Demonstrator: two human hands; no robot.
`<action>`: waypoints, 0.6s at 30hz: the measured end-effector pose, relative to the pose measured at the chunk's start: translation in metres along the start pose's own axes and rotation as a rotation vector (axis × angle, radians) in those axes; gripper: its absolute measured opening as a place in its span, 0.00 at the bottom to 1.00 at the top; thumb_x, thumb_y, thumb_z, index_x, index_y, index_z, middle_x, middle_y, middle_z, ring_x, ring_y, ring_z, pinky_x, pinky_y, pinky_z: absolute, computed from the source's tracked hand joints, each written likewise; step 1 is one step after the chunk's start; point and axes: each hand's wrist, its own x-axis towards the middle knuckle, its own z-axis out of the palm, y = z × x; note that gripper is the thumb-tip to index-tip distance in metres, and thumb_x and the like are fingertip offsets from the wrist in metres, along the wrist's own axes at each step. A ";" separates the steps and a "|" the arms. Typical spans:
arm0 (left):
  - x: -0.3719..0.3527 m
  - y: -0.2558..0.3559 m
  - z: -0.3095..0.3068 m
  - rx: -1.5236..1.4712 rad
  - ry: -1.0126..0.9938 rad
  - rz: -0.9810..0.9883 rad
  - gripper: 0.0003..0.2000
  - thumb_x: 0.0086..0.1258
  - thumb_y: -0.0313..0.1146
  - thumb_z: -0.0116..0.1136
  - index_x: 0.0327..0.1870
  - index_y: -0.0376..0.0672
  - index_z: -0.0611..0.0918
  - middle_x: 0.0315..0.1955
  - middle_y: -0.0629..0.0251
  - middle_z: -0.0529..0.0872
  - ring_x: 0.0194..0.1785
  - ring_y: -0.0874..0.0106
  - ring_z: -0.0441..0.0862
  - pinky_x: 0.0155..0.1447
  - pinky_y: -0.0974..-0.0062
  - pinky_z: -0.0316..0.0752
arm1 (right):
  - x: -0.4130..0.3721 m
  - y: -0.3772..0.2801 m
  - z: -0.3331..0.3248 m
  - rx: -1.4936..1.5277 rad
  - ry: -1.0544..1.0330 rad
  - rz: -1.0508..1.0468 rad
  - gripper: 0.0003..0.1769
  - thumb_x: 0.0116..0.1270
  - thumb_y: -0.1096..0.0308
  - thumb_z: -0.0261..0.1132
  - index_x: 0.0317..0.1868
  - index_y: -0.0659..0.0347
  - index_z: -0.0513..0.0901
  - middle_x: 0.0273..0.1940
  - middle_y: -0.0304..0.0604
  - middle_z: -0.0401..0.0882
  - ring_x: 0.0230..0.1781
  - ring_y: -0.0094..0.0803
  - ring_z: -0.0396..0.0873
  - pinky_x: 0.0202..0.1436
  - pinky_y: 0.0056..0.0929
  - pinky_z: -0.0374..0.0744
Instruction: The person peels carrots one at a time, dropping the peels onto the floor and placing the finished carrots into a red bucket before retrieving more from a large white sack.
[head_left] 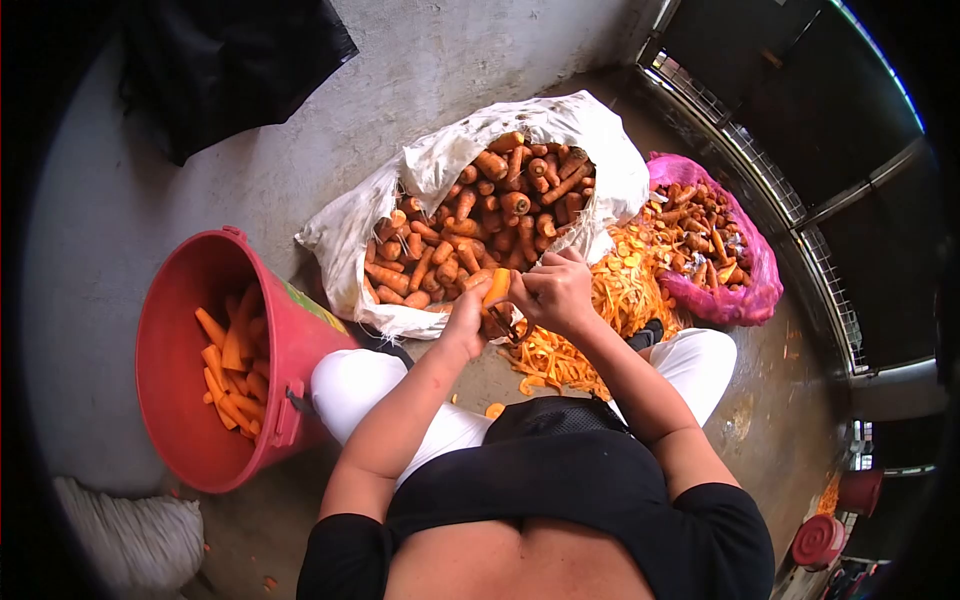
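Observation:
My left hand (468, 318) grips a carrot (497, 286) that stands upright between both hands. My right hand (553, 290) is closed against the same carrot, with a small peeler or knife blade (506, 327) showing just below it; which tool it is I cannot tell. Right behind the hands lies an open white sack (440, 165) full of unpeeled carrots (490, 215). A heap of orange peelings (600, 310) lies on the floor under and to the right of my hands.
A red bucket (175, 400) with several peeled carrot pieces (232, 365) stands at my left. A pink mesh bag (735, 300) of carrots sits at the right. Black sheet at top left, white sack at bottom left, metal grille along the right wall.

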 end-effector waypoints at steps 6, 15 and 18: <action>-0.004 -0.002 0.003 -0.004 0.021 0.031 0.13 0.74 0.43 0.44 0.47 0.45 0.76 0.31 0.70 0.80 0.29 0.78 0.80 0.29 0.79 0.78 | 0.000 0.005 0.004 0.076 -0.058 -0.013 0.18 0.53 0.67 0.65 0.08 0.50 0.73 0.11 0.32 0.70 0.15 0.29 0.68 0.28 0.31 0.65; 0.007 0.001 -0.008 -0.030 -0.087 0.025 0.15 0.74 0.45 0.44 0.49 0.46 0.75 0.34 0.66 0.82 0.31 0.74 0.82 0.33 0.73 0.82 | 0.006 0.015 0.018 0.280 -0.125 0.071 0.17 0.56 0.67 0.63 0.09 0.52 0.75 0.11 0.35 0.69 0.15 0.32 0.66 0.28 0.31 0.64; 0.009 0.003 -0.008 -0.047 -0.092 0.032 0.14 0.74 0.45 0.44 0.49 0.46 0.74 0.34 0.66 0.82 0.31 0.73 0.83 0.34 0.72 0.82 | 0.007 0.021 0.026 0.323 -0.122 0.053 0.19 0.58 0.66 0.62 0.09 0.54 0.74 0.10 0.35 0.68 0.15 0.33 0.64 0.28 0.31 0.62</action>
